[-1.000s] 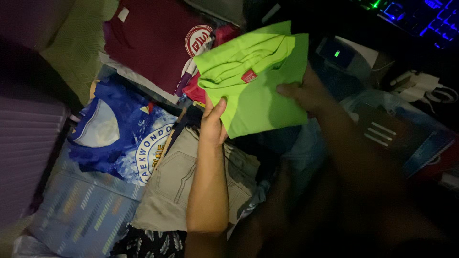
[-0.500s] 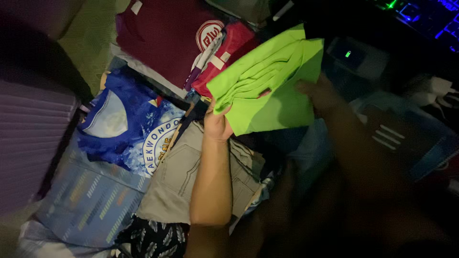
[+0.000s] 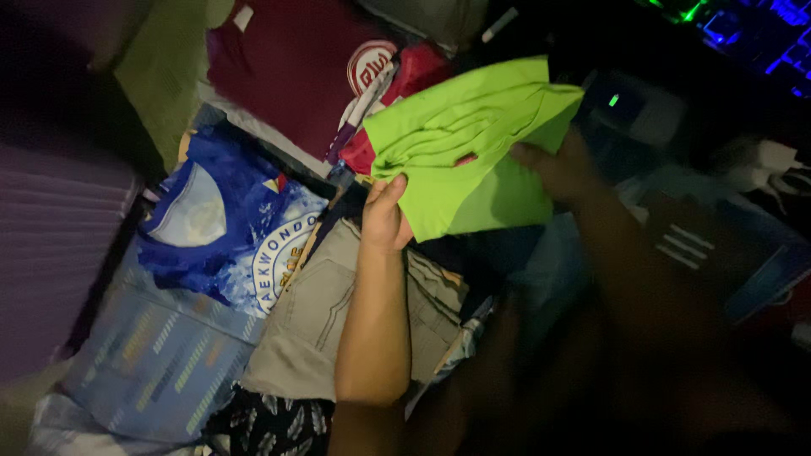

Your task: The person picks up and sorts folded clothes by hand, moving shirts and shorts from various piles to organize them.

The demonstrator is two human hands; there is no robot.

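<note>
Dim surroundings are being broken only by coloured lights at the upper right, while laid-out clothes are being shown below: a maroon shirt (image 3: 296,67), a blue printed jersey (image 3: 228,228) and khaki shorts (image 3: 338,321). A folded lime-green shirt (image 3: 465,143) is being held above them, clear of the pile, apparently so the fold is being kept neat. Its lower left corner is being pinched by the left hand (image 3: 386,215), its right edge being gripped by the right hand (image 3: 557,169), fingers closed on the cloth. Its long axis is being tilted from lower left to upper right.
</note>
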